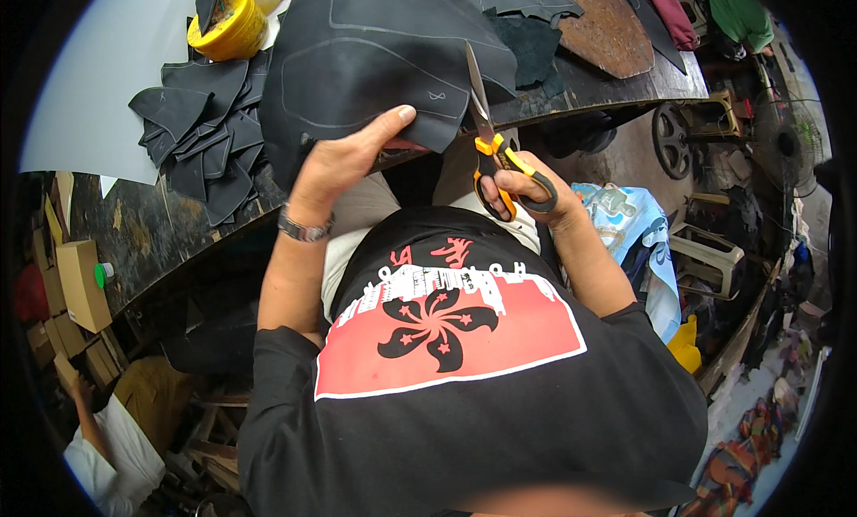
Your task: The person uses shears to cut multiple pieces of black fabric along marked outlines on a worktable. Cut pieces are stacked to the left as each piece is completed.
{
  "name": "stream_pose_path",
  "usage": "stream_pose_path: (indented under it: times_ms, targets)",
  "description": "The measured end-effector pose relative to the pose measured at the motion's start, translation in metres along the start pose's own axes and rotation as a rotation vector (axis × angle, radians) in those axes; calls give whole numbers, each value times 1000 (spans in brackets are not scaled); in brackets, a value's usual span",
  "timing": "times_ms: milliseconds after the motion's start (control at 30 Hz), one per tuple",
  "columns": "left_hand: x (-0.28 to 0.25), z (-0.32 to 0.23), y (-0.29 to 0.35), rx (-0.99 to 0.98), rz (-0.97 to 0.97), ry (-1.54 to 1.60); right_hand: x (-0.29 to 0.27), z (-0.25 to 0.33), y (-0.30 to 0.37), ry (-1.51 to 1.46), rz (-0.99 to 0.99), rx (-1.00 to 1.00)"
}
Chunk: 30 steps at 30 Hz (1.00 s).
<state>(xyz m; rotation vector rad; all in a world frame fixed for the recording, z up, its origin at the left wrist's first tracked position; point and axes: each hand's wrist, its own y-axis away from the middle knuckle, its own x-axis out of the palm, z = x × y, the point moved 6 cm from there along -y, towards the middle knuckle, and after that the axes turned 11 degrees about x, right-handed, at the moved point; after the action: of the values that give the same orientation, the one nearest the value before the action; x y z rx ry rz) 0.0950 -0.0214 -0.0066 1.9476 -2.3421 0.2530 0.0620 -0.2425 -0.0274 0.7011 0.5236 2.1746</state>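
A: Material and form?

B: A large sheet of black leather [384, 62], matte and curved at its edge, marked with pale traced outlines, lying on a dark worktable [616, 79]. Smaller cut black pieces [201, 133] are piled to its left, near a yellow tub [228, 26].

A: The hands?

B: The left hand [344, 160] grips the sheet's near edge, thumb on top, fingers curled beneath. The right hand [536, 191] is closed through the orange-and-black handles of the scissors [486, 124], blades at the sheet's right edge.
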Motion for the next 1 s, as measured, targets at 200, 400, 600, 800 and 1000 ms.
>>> stream_pose_path:
  times_ms: [200, 400, 600, 800, 1000]
  targets:
    - [-25, -1, -22, -91, -185, 103, 4, -13, -9, -17, 4, 140]
    - [-18, -7, 3, 431, -449, -94, 19, -22, -22, -1, -72, 197]
    - [-13, 11, -7, 187, -219, 90, 22, -16, -22, 174, -92, 217]
    - [-7, 8, -3, 261, -208, -119, 18, -18, -18, 198, -101, 250]
    - [-3, 9, 0, 245, -232, -134, 19, -18, -21, 255, -61, 201]
